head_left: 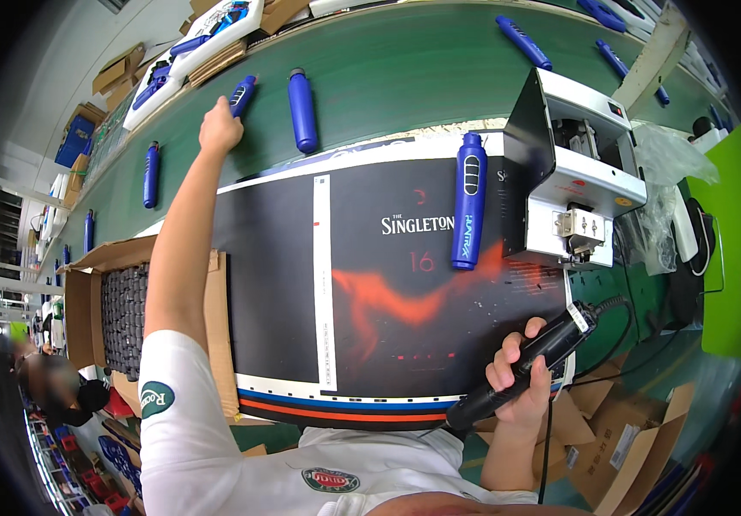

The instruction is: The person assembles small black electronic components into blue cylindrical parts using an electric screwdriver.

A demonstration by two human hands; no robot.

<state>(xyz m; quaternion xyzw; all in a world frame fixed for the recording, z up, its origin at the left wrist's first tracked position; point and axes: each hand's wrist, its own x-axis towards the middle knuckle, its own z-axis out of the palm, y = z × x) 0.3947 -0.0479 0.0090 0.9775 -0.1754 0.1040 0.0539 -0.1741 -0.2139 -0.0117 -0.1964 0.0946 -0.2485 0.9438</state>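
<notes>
My left arm stretches far out over the green belt, and my left hand [220, 127] is closed round the near end of a blue cylindrical handle [241, 96]. In my right hand [521, 371], low on the right, is a black electric screwdriver [551, 344] with a cord at its upper end; its thin bit points down and left towards my shirt. Between the hands, another blue handle [470, 202] with pale outlined markings lies on a dark printed mat [276, 292]. A further plain blue handle [302, 112] rests on the belt, right of my left hand.
A white and black bench machine [581, 172] stands at the mat's right. An open carton [82, 318] of dark grey parts sits by my left arm. More blue handles lie along the green belt [405, 60]. Opened cardboard boxes [611, 439] are at lower right; a person [56, 387] is at far left.
</notes>
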